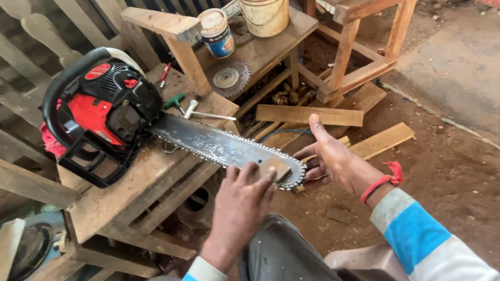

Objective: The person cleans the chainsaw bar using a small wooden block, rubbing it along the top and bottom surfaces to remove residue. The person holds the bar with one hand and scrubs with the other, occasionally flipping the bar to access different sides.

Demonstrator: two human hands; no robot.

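Cream bucket (263, 3), paint tin (216, 32), circular saw blade (230, 77) on wooden bench (277, 43); loose planks (309, 115) on dirt floor (462, 181)

light: soft, even daylight, medium bright | shadows: faint and diffuse, darker under the wooden bench (144, 181) | glare: mild sheen on the chainsaw bar (226, 146) | focus: centre sharp; slight softness on the left hand (241, 205) | edges: wide-angle bowing, corners stretched

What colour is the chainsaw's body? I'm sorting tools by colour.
Red and black chainsaw, head view.
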